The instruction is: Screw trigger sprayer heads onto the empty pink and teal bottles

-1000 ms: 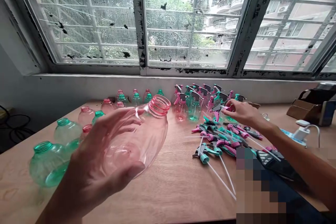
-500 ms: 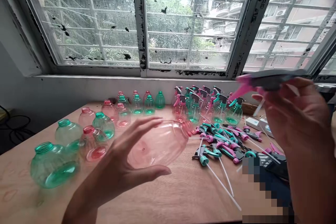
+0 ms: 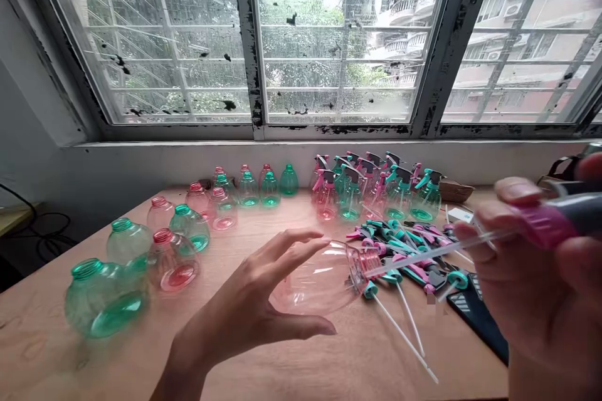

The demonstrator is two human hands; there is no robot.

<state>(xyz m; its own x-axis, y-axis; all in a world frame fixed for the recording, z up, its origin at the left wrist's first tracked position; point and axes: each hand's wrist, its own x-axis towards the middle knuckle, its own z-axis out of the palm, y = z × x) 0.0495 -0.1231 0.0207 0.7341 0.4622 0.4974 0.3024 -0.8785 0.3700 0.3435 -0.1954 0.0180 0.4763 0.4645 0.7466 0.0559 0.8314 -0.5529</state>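
The clear pink plastic bottle is near the middle of the frame, lying on its side in the air above the counter. The left hand has its fingers curled around the fat round part, thumb below. Its neck points right.

At the right edge, the fingers of the right hand grip a pink and dark grey spray head. Its thin see-through straw reaches left to the bottle's mouth; I can't tell if the tip is inside.

The bottle looks light and empty. Its thin wall may squish a little, and the smooth, shiny sides could slip. The round belly is a good place to hold, gently, leaving the neck free. The straw looks thin and bendy, so the spray head is best held by its thick pink collar.
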